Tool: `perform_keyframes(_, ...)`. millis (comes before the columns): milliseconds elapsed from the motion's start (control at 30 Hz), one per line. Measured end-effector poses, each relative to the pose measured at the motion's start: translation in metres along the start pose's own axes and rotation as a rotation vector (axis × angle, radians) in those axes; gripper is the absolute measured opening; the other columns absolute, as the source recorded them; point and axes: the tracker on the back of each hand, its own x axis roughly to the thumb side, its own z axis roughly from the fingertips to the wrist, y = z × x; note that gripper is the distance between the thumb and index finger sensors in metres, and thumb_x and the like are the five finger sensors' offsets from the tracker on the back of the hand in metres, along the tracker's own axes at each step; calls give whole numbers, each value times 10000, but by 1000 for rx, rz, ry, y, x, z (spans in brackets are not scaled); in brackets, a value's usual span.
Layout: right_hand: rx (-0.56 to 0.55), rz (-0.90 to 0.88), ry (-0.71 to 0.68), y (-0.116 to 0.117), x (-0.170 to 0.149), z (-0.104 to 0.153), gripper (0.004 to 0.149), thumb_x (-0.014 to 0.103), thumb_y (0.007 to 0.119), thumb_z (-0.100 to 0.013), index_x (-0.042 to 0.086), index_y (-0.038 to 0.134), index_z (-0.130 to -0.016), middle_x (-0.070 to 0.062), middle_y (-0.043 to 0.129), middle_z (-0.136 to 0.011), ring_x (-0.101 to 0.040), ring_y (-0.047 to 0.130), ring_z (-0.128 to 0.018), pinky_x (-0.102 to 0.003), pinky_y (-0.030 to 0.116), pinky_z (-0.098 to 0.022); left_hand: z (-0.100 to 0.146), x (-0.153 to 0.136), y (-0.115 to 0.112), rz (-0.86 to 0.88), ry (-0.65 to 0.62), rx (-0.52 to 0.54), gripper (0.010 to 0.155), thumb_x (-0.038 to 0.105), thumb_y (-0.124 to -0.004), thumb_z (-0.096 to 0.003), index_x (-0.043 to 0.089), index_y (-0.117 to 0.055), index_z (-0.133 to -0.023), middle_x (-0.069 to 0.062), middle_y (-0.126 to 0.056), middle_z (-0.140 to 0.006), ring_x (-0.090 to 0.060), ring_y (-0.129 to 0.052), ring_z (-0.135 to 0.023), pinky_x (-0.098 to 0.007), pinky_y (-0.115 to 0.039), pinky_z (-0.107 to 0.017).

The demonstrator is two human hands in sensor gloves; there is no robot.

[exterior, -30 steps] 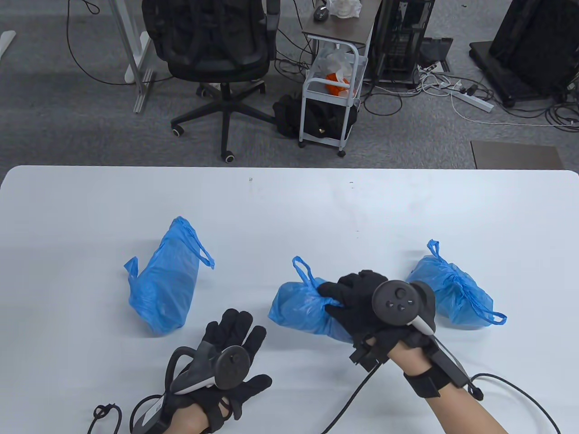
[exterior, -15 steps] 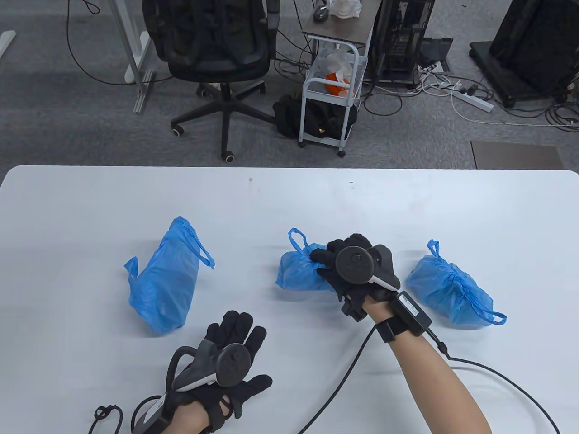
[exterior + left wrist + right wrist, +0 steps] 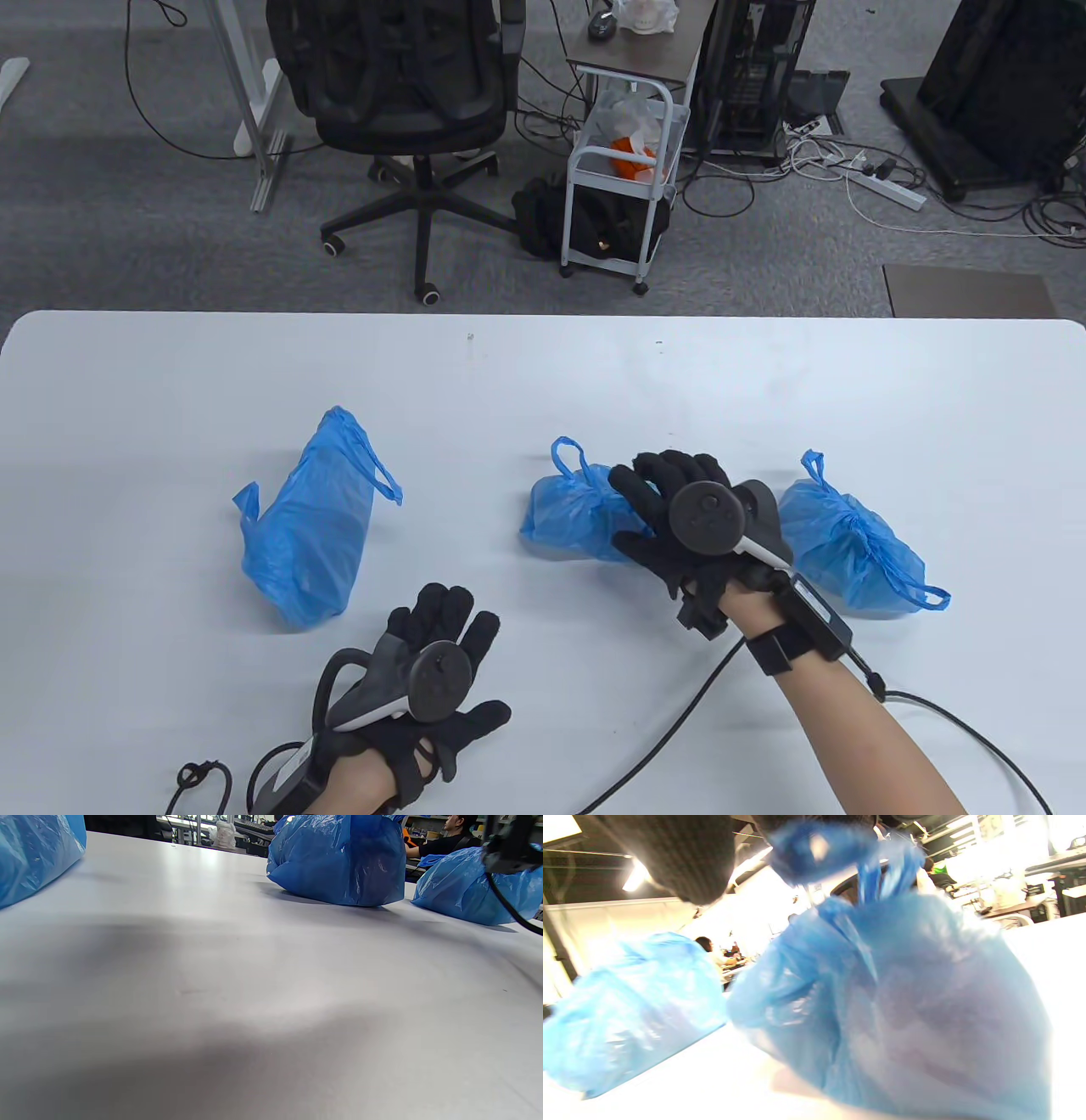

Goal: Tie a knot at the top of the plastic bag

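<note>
Three blue plastic bags lie on the white table [image 3: 543,382]. The middle bag [image 3: 568,518] has one handle loop [image 3: 564,458] sticking up at its far left. My right hand [image 3: 649,509] lies over this bag's right part with fingers spread, touching the plastic. In the right wrist view the bag [image 3: 903,1005] fills the frame, its gathered top just under my gloved fingers [image 3: 670,857]. My left hand [image 3: 467,662] rests flat and open on the table, holding nothing, in front of the gap between the left and middle bags.
The left bag [image 3: 305,518] lies with its handles loose. The right bag [image 3: 848,543] has its top gathered and tied, close beside my right hand. Glove cables [image 3: 662,730] trail over the table's near edge. An office chair and a cart stand beyond the far edge.
My right hand carried the middle bag away from me and set it down. It has since slid slightly right and toward me, and its fingers have spread. The left hand has not moved.
</note>
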Motion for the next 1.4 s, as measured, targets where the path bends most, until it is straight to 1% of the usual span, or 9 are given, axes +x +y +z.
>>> perform_keyframes(200, 30, -45, -58, -10, 14, 75, 776, 506, 820, -416, 301, 403, -1038, -150, 289, -1127, -557, 246, -1009, -725, 141, -667, -2, 0, 1, 22, -23, 24, 854, 843, -485, -341, 475, 26, -919, 57, 90, -1082, -250, 93, -1063, -579, -162, -772)
perform_keyframes(367, 129, -112, -61, 12, 13, 117, 831, 541, 787, -419, 348, 250, -1023, -90, 21, -1111, -520, -48, -999, -717, -54, -624, -5, -2, 0, 13, 8, 22, 854, 843, -484, -341, 478, 29, -917, 56, 90, -1083, -249, 94, -1064, -579, -167, -774)
perform_keyframes(433, 77, -115, -81, 22, 11, 127, 828, 553, 766, -417, 349, 229, -1014, -79, 8, -1102, -512, -59, -992, -715, -49, -619, -6, -3, -2, 16, 16, 10, 853, 840, -487, -341, 479, 29, -917, 58, 91, -1081, -248, 94, -1063, -579, -167, -773)
perform_keyframes(533, 135, -105, -68, 24, 15, 136, 833, 558, 751, -413, 362, 191, -999, -67, -22, -1088, -503, -76, -983, -708, -61, -612, -5, -3, -5, 23, 15, -15, 852, 838, -490, -342, 481, 33, -913, 59, 94, -1079, -247, 98, -1061, -579, -165, -773)
perform_keyframes(833, 58, -91, -75, 23, 19, 135, 817, 548, 757, -406, 353, 237, -1004, -72, 10, -1094, -504, -47, -990, -709, -48, -616, -6, 1, -5, -1, 13, 2, 851, 832, -496, -344, 486, 37, -911, 59, 93, -1081, -246, 95, -1063, -580, -164, -773)
perform_keyframes(933, 61, -87, -72, 23, 19, 134, 802, 542, 759, -406, 344, 273, -1013, -72, 12, -1096, -502, -45, -992, -710, -45, -618, -8, 8, -7, -73, 24, -9, 826, 735, -583, -376, 514, 15, -902, 74, 87, -1078, -232, 96, -1063, -579, -137, -772)
perform_keyframes(1033, 62, -91, -75, 24, 18, 134, 799, 542, 757, -407, 341, 278, -1015, -78, 17, -1097, -505, -37, -993, -710, -39, -620, -13, 7, 21, -89, 53, 41, 802, 683, -623, -373, 532, -42, -905, 90, 59, -1080, -215, 75, -1067, -570, -132, -775)
perform_keyframes(1233, 78, -102, -78, 25, 18, 133, 804, 535, 757, -410, 331, 270, -1016, -90, 24, -1097, -510, -37, -988, -712, -32, -621, -2, -72, 113, 557, 294, 378, 750, 548, -708, -361, 568, -180, -893, 162, -27, -1098, -132, 54, -1101, -555, -25, -801)
perform_keyframes(1400, 76, -102, -67, 25, 17, 133, 807, 533, 758, -409, 328, 269, -1016, -92, 26, -1097, -509, -34, -991, -713, -30, -623, 0, -153, 88, 615, 612, 478, 814, 584, -671, -383, 543, -24, -876, 142, 79, -1072, -159, 119, -1075, -574, -49, -785)
